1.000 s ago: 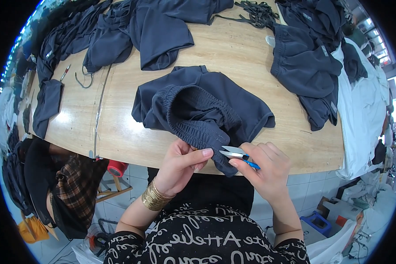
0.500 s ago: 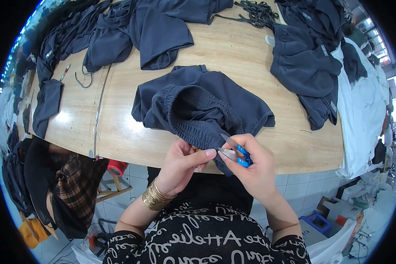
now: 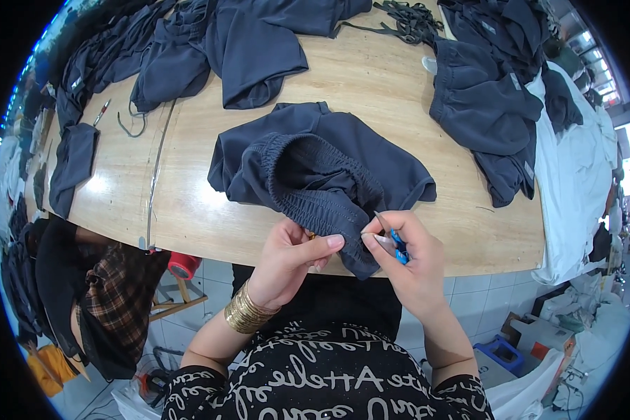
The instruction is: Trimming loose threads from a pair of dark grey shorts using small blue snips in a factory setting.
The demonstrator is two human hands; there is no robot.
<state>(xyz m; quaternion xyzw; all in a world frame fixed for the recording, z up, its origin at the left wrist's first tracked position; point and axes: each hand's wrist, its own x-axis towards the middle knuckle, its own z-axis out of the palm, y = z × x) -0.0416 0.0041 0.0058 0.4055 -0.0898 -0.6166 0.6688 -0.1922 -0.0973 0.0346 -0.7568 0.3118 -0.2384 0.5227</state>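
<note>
Forearms [image 3: 449, 343] angled up from below, a worker's left hand [image 3: 281, 264] held a pinching grip on the elastic waistband [image 3: 318, 211] of a dark garment [image 3: 392, 161] at the near edge of the table [image 3: 196, 227]. The right hand [image 3: 420, 262], its grip closed around blue-handled snips [image 3: 400, 255], had shifted right from the left thumb, where the blades pointed 0.5 seconds earlier.

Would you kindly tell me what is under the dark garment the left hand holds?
The wooden table lies under the dark garment, whose waistband the left hand grips. Whatever else the cloth covers cannot be seen.
</note>
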